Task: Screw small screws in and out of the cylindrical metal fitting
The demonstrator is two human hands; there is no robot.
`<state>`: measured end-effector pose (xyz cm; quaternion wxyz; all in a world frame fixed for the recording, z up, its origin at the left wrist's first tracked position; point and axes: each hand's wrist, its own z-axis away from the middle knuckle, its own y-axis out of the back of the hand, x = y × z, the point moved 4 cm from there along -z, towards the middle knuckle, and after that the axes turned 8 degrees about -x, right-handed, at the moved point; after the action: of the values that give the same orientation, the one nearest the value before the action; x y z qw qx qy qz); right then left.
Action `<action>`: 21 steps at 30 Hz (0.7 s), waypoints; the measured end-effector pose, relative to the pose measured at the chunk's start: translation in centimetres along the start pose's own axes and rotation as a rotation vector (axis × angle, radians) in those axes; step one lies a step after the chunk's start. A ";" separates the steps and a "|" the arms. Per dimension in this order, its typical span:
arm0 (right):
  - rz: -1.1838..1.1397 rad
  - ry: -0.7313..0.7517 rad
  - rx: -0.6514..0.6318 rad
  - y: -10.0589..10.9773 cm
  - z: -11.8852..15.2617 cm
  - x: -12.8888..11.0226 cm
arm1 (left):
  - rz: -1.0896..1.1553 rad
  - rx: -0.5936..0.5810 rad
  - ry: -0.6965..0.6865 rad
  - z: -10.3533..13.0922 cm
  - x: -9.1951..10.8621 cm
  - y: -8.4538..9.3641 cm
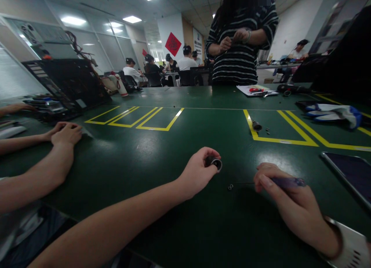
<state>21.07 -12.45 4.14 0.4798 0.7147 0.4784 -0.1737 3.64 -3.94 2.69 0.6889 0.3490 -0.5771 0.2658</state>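
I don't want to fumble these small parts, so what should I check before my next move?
1. Round metal part gripped: ok, held in the left hand's fingers.
2. Inside of that part clear: cannot tell; too dark and small to see.
3. Thin-shafted tool in hand: ok, held by its handle in the right hand.
4. Tool tip against the two small rings: cannot tell; it points at them, but contact is unclear.
5. Gloves on: not ok, if wanted; they lie on the table and both hands are bare.
6. Phone out of both hands' way: ok, off to the right.
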 end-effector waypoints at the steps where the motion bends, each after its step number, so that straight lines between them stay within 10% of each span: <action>1: -0.022 -0.006 -0.001 0.0 0.0 0.1 | -0.002 0.000 0.008 0.0 0.0 0.0; 21: 0.175 -0.020 0.036 0.0 -0.2 -0.8 | 0.040 0.006 0.071 0.1 0.2 -0.2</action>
<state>20.63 -12.70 4.76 0.4849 0.7606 0.4059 -0.1469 3.73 -4.15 2.86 0.7024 0.3296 -0.5585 0.2933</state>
